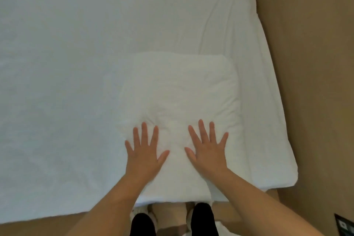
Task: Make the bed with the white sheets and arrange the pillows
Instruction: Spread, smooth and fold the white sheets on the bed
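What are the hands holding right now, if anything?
Nothing is held. The left hand and right hand lie flat, fingers spread, on the near end of the pillow.

One bed, one pillow, two hands: left hand, right hand

The bed runs off the left edge, the pillow is covered where the left hand and right hand lie flat on it, and a dark object in the lower right corner is cut off and too small to identify.
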